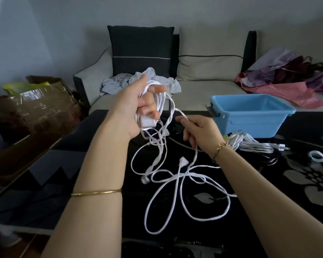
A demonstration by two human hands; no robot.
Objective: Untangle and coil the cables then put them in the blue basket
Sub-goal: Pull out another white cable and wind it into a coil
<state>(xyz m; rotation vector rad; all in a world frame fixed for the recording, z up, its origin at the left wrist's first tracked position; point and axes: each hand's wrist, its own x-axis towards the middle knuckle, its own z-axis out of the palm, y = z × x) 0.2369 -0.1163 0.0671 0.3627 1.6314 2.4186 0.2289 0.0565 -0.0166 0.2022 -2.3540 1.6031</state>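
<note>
White cable (175, 175) is the job – thin, round and matte, part of it gathered in loops in the air, the rest sprawled in loose crossing loops on the table in front of me, with small white plugs showing among the strands.

Behind it all sits a pale fabric sofa (209, 86) with crumpled cloth on the seat. The table (82, 183) is glossy black with a grey flower pattern. At far left, a taped cardboard box (39, 107) has a yellow-green bag poking from its top. The blue basket (250, 123) – smooth plastic, rectangular, with a rolled rim – stands on the table's far right side; I see only its inner walls.

My left hand (136, 107) is raised, fingers curled round the gathered loops and a small white block (147, 121). My right hand (201, 135) is lower, fingers loosely bent, a strand from the left hand running into its grasp.

Just in front of the basket lies a second white bundle (254, 144), and near it a small white ring (316, 156).
</note>
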